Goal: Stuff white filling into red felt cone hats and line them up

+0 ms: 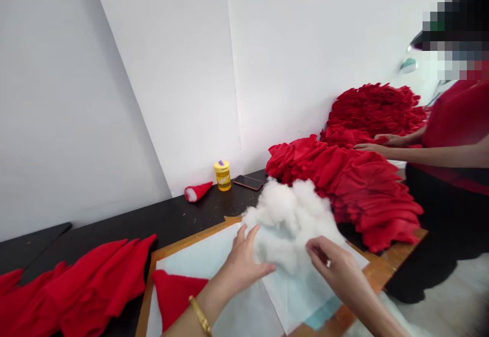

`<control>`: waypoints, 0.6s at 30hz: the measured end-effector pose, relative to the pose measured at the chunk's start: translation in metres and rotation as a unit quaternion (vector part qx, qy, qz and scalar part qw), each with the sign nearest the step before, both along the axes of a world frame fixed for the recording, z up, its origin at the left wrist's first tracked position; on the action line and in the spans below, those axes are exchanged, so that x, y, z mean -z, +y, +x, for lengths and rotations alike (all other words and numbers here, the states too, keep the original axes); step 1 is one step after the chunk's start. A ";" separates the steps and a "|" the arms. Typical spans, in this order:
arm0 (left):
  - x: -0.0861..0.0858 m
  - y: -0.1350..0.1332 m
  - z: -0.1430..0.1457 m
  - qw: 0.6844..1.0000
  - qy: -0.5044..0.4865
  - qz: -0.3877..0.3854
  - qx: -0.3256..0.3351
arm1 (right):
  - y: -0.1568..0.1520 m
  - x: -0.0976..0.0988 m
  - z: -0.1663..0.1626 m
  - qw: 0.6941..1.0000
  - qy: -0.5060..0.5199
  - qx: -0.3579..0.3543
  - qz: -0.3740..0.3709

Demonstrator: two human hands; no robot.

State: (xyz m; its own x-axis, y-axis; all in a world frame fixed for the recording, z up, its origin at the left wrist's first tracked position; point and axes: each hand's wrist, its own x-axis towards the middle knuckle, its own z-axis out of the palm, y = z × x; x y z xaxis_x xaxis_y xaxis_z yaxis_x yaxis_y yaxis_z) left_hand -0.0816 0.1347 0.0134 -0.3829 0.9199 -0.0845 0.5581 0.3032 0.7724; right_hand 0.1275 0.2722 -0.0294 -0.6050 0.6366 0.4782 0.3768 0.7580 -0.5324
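Note:
A loose heap of white fibre stuffing [282, 204] lies on pale sheets in front of me. My left hand [246, 263], with a gold bracelet on the wrist, is open at the heap's near left side, its fingers and thumb spread. At the right edge, my right hand [330, 260] has its fingers pinched together against the fluff, on a bit of stuffing. Under my left forearm, a red cloth piece [175, 296] rests on the sheet, partly hidden by the arm.
Red cloth pieces [87, 286] lie at left; a large red cloth pile [351, 184] stands at right. Against the wall are a small red stuffed cone [198, 191], a yellow-lidded jar [222, 176] and a phone [248, 182]. A co-worker's hands [376, 146] touch red cloth.

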 end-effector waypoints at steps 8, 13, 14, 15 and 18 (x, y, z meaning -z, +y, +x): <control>0.022 0.037 0.036 0.989 0.020 0.080 0.121 | -0.028 -0.004 -0.028 0.971 0.065 -0.119 -0.198; 0.027 0.036 0.034 0.988 0.061 0.101 0.099 | -0.015 -0.015 -0.021 0.969 0.083 -0.168 -0.160; 0.026 0.035 0.031 0.988 0.061 0.105 0.098 | -0.008 -0.017 -0.018 0.977 0.068 -0.160 -0.120; 0.024 0.032 0.028 0.987 0.061 0.110 0.095 | 0.000 -0.017 -0.016 0.985 0.034 -0.153 -0.069; 0.015 0.018 0.016 0.988 0.050 0.126 0.076 | 0.024 -0.012 -0.014 0.982 -0.098 -0.149 0.067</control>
State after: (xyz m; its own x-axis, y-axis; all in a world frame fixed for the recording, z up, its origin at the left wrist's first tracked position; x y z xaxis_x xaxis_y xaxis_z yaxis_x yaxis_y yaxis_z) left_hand -0.0660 0.1526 -0.0014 -0.2341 0.9543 0.1856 0.6600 0.0159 0.7511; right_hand 0.1137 0.2963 -0.0173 -0.8435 0.3564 0.4018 0.2130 0.9087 -0.3589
